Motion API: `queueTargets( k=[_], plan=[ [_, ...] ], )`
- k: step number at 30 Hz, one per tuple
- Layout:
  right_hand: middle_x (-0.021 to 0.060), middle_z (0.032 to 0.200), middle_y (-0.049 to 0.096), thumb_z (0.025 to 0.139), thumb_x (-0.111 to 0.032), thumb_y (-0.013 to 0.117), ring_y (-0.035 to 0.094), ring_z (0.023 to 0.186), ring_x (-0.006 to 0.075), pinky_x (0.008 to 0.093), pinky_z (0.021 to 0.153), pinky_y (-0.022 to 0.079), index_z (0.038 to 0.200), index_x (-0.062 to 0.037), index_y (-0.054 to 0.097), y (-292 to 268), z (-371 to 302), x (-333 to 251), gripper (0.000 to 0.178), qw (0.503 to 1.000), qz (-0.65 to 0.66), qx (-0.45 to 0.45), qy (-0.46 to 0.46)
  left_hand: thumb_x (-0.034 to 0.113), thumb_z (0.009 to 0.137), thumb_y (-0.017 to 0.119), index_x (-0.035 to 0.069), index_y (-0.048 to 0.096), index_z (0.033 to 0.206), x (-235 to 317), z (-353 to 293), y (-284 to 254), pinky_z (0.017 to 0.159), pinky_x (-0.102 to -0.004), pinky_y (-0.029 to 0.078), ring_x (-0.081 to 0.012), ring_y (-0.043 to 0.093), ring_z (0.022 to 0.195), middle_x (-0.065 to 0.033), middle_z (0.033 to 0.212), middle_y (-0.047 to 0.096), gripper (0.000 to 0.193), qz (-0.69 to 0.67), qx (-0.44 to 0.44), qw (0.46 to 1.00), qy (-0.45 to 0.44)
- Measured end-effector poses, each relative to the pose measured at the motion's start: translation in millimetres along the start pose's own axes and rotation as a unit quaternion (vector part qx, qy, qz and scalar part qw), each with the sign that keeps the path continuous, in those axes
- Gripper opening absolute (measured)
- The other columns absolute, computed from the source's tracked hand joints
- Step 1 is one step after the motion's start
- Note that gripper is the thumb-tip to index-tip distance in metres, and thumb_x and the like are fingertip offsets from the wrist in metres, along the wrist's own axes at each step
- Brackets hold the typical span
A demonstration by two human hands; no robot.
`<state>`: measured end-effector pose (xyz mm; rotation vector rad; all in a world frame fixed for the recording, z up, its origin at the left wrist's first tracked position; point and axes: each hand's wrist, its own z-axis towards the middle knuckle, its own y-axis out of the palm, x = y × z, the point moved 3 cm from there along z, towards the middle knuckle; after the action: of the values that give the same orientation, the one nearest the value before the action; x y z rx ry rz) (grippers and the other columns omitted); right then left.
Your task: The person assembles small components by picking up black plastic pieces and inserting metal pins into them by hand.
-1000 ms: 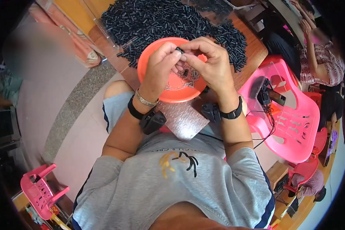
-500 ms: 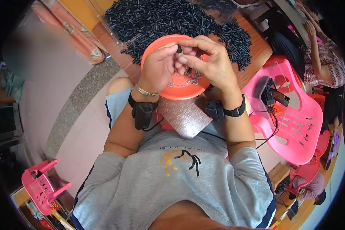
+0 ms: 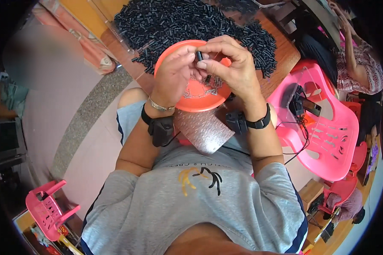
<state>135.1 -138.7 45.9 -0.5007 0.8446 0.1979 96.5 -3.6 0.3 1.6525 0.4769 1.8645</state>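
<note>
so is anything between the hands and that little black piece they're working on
Nothing visible. The small black piece is already pinched between the fingertips of the left hand and the right hand, held just above the orange bowl.

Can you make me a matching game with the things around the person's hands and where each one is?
Things:
1. small black tube piece
2. round orange plastic dish
3. big heap of black tube pieces
4. pink plastic chair

Places:
A. to the person's right
B. pinched between both hands' fingertips
C. on the table beyond the dish
D. under the hands

Pairs: 1-B, 2-D, 3-C, 4-A
</note>
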Motion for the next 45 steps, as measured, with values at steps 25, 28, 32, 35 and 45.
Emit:
queueTargets(
  k=[25, 28, 32, 35, 45],
  plan=[
    [0.0114, 0.083, 0.064, 0.067, -0.011, 0.067, 0.062, 0.079, 0.0286, 0.0374, 0.070, 0.048, 0.078, -0.0053, 0.067, 15, -13, 21, 0.013, 0.947, -0.211, -0.232, 0.069, 0.016, 0.095, 0.039, 0.000, 0.051, 0.096, 3, 3, -36, 0.068, -0.0252, 0.044, -0.0180, 0.056, 0.076, -0.0085, 0.085, 0.054, 0.021, 0.023, 0.063, 0.998, 0.001],
    [0.0127, 0.082, 0.063, 0.066, -0.011, 0.067, 0.061, 0.081, 0.0309, 0.0397, 0.071, 0.049, 0.080, -0.0062, 0.068, 24, -17, 29, 0.014, 0.926, -0.289, -0.241, 0.037, 0.017, 0.096, 0.039, -0.001, 0.051, 0.096, 2, 3, -35, 0.067, -0.0258, 0.045, -0.0185, 0.057, 0.076, -0.0090, 0.086, 0.055, 0.021, 0.010, 0.062, 0.998, 0.000],
    [0.0131, 0.080, 0.063, 0.067, -0.010, 0.066, 0.061, 0.080, 0.0316, 0.0398, 0.071, 0.049, 0.078, -0.0057, 0.067, 26, -17, 33, 0.012, 0.924, -0.288, -0.249, 0.042, 0.015, 0.091, 0.044, 0.001, 0.055, 0.092, 0, 3, -29, 0.064, -0.0242, 0.045, -0.0151, 0.058, 0.071, -0.0065, 0.081, 0.058, 0.019, 0.019, 0.090, 0.996, -0.014],
    [0.0133, 0.079, 0.063, 0.069, -0.009, 0.064, 0.061, 0.079, 0.0321, 0.0406, 0.070, 0.049, 0.078, -0.0053, 0.065, 26, -18, 38, 0.010, 0.919, -0.314, -0.239, 0.015, 0.015, 0.091, 0.043, 0.001, 0.055, 0.091, -1, 4, -27, 0.063, -0.0240, 0.045, -0.0146, 0.058, 0.071, -0.0064, 0.081, 0.058, 0.018, 0.027, 0.085, 0.996, -0.015],
    [0.0073, 0.078, 0.064, 0.085, -0.013, 0.060, 0.061, 0.072, 0.0154, 0.0273, 0.065, 0.047, 0.087, -0.0015, 0.061, 11, -9, 47, 0.012, 0.983, 0.011, -0.047, 0.179, 0.019, 0.094, 0.042, 0.000, 0.053, 0.098, -1, 3, -23, 0.066, -0.0253, 0.045, -0.0155, 0.057, 0.074, -0.0070, 0.085, 0.057, 0.023, 0.036, 0.040, 0.998, -0.019]
  ],
)
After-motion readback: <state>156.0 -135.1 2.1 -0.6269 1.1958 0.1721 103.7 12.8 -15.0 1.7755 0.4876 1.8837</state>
